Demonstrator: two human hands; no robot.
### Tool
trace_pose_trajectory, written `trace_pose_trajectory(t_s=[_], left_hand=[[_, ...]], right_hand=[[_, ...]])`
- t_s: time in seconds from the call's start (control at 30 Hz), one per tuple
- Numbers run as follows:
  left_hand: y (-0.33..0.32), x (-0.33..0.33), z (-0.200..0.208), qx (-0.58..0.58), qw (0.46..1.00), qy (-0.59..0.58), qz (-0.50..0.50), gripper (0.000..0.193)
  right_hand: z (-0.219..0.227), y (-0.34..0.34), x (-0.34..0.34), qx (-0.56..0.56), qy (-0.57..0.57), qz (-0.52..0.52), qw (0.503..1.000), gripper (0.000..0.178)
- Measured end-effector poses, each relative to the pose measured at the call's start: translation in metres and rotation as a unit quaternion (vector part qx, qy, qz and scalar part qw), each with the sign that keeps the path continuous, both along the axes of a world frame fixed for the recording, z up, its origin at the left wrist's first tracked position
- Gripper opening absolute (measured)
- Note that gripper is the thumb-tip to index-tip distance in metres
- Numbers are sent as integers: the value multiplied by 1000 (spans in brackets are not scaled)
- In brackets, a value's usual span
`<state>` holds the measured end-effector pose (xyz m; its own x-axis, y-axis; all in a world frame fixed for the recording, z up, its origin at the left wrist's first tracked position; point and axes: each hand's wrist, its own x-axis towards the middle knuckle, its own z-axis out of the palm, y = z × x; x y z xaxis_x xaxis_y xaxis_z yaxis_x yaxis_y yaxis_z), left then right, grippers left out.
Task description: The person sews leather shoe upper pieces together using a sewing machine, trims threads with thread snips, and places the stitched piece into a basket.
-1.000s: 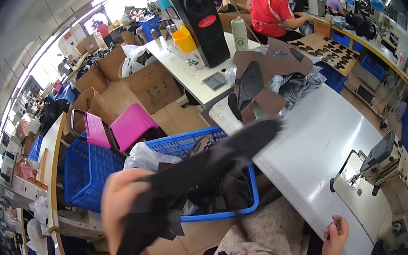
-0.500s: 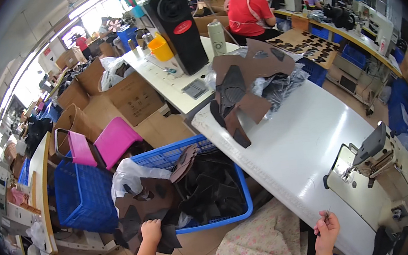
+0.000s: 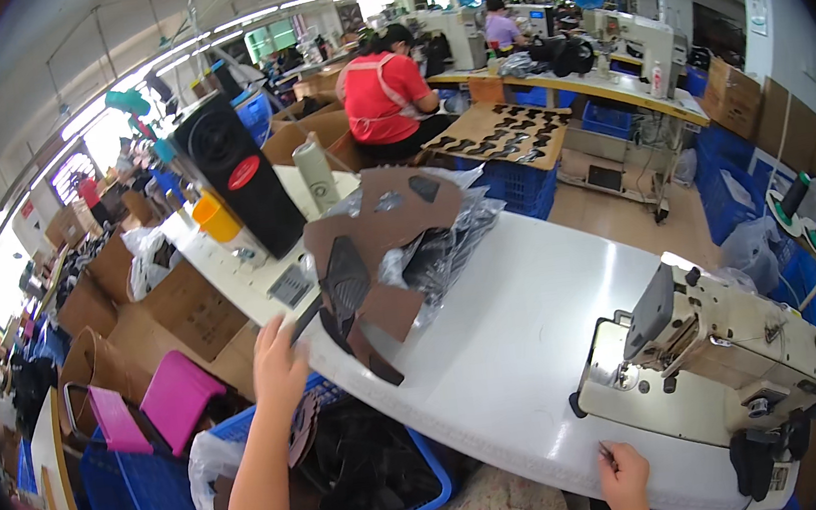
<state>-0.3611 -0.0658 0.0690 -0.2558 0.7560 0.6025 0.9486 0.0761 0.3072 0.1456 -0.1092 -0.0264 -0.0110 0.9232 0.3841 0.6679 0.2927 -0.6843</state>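
Note:
My left hand [image 3: 280, 365] is raised over the table's left edge, fingers stretched out and apart, with nothing seen in it. Just right of its fingertips, brown cut shoe-upper pieces [image 3: 414, 216] with dark mesh parts lie on a clear plastic bag [image 3: 462, 239]. My right hand [image 3: 624, 474] is closed at the table's near edge. From its fingers pokes the tip of a thin dark metal tool [image 3: 607, 452], mostly hidden. A sewing machine [image 3: 710, 341] stands to the right of that hand on the white table [image 3: 499, 345].
Below my left forearm, a blue basket [image 3: 440, 473] holds black and brown pieces. A pink chair [image 3: 181, 397] stands to its left. Behind the brown pieces are a green-grey bottle [image 3: 316, 177] and a black speaker [image 3: 233, 174]. A person in red [image 3: 381, 102] sits farther back.
My left hand has let go of the brown piece at the basket and moved up toward the pieces on the table. The view has swung right. My right hand still grips the thin tool.

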Motion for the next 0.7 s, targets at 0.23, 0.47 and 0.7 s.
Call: trace_pose_trajectory(t_s=[0.23,0.47,0.7], left_hand=[[185,40,76,-189,971,141,43,113],[176,31,118,-135,962,236,34,54],[146,20,203,-8,944,107,-312,48]], right_hand=[[-5,2,6,-24,57,26,998,13],[2,-2,14,-42,9,44,998,28],[-1,-14,31,-130,147,112,974,38]])
